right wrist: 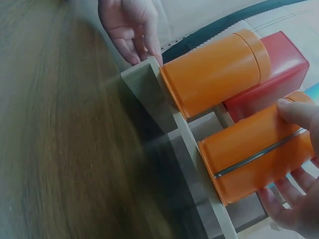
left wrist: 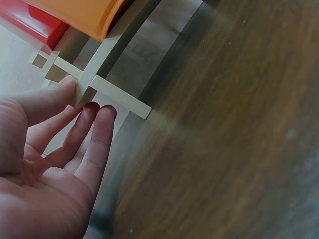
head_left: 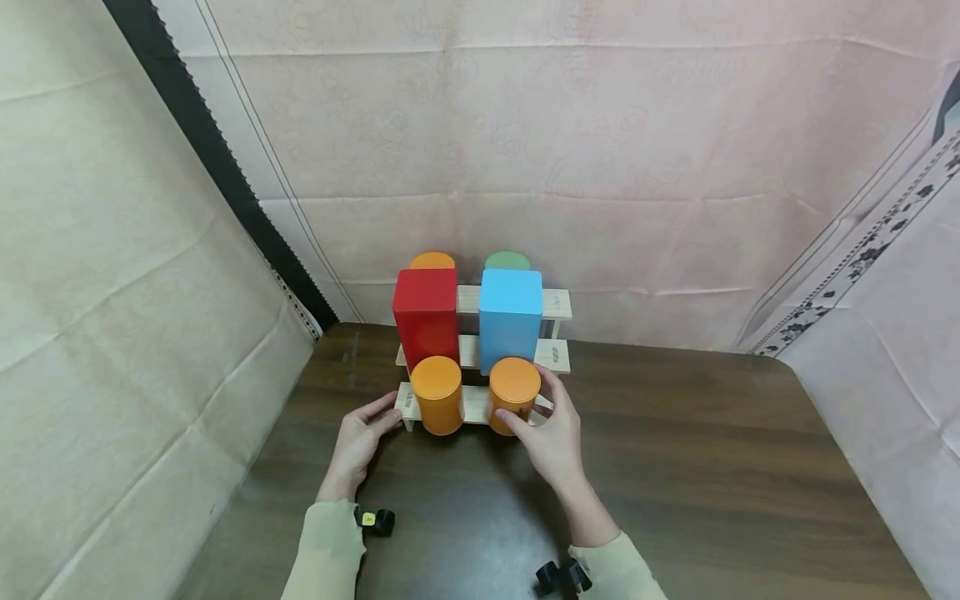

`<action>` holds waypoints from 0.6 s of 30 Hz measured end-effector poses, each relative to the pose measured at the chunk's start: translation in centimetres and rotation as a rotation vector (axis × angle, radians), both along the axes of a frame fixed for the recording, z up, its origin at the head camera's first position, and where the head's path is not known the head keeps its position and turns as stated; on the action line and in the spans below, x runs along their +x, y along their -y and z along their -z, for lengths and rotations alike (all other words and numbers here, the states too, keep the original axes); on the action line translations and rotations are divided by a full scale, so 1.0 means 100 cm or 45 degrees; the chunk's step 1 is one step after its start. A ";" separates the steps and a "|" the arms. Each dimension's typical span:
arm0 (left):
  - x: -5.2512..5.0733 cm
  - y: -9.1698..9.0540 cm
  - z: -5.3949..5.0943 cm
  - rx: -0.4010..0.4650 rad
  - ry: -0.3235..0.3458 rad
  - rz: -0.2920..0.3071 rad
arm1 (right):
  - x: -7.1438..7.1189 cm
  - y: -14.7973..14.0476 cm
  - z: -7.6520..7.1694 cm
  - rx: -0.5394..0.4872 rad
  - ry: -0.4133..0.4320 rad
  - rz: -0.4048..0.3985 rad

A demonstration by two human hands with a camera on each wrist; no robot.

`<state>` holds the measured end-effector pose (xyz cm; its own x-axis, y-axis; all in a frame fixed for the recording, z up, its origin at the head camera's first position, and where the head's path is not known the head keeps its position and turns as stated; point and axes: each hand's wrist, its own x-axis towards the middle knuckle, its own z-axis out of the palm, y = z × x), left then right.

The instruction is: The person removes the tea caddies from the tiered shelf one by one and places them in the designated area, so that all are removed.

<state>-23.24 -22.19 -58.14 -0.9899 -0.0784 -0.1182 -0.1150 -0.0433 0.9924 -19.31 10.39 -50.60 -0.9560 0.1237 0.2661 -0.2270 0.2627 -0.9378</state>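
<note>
A pale wooden three-step stand (head_left: 476, 406) holds several tins. My right hand (head_left: 555, 437) grips the right orange round tin (head_left: 514, 383) on the lowest step, thumb on one side and fingers on the other. In the right wrist view, a seam runs along that tin (right wrist: 249, 154). Beside it stands another orange tin (head_left: 437, 396). My left hand (head_left: 358, 442) pinches the left end of the lowest step; the left wrist view has the thumb (left wrist: 60, 97) at the slat's end and the fingers beneath. A red box (head_left: 425, 300) and a blue box (head_left: 511, 300) stand behind.
On the top step, an orange lid (head_left: 432, 260) and a green lid (head_left: 507, 260) show above the boxes, their bodies hidden. The stand is at the back of a dark wooden table (head_left: 697, 467). Pale cloth (head_left: 600, 125) hangs behind and at both sides.
</note>
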 end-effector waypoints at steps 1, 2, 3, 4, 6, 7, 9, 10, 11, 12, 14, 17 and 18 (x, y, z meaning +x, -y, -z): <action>0.000 0.000 0.000 -0.004 -0.002 -0.001 | 0.000 -0.002 0.000 -0.005 -0.005 -0.001; 0.000 0.000 0.000 -0.009 -0.005 -0.005 | 0.001 -0.005 0.000 -0.013 -0.007 -0.004; 0.000 0.000 0.001 -0.013 -0.008 -0.005 | 0.002 -0.007 -0.001 -0.020 -0.009 -0.007; -0.001 0.000 0.001 -0.012 -0.010 -0.010 | 0.003 -0.010 -0.001 -0.025 -0.010 -0.010; -0.001 0.000 0.002 -0.015 -0.013 -0.012 | 0.006 -0.018 -0.001 -0.030 -0.012 -0.015; -0.001 0.000 0.002 -0.016 -0.012 -0.012 | 0.007 -0.022 0.000 -0.035 -0.012 -0.019; 0.000 -0.001 0.003 -0.012 -0.009 -0.009 | 0.011 -0.032 0.001 -0.032 -0.010 -0.020; 0.000 -0.001 0.003 -0.012 -0.007 -0.007 | 0.013 -0.037 0.001 -0.026 -0.008 -0.018; 0.000 -0.002 0.003 -0.010 -0.003 -0.005 | 0.015 -0.043 0.001 -0.019 -0.005 -0.015; 0.001 -0.002 0.002 -0.008 -0.001 -0.004 | 0.017 -0.049 0.001 -0.009 0.003 -0.009; 0.001 -0.002 0.001 -0.008 0.001 -0.003 | 0.019 -0.060 0.001 0.020 0.024 0.004; 0.001 -0.002 -0.001 -0.017 0.003 -0.007 | 0.021 -0.075 -0.001 0.067 0.054 0.029; 0.001 -0.002 -0.002 -0.023 0.003 -0.007 | 0.021 -0.080 -0.001 0.076 0.064 0.037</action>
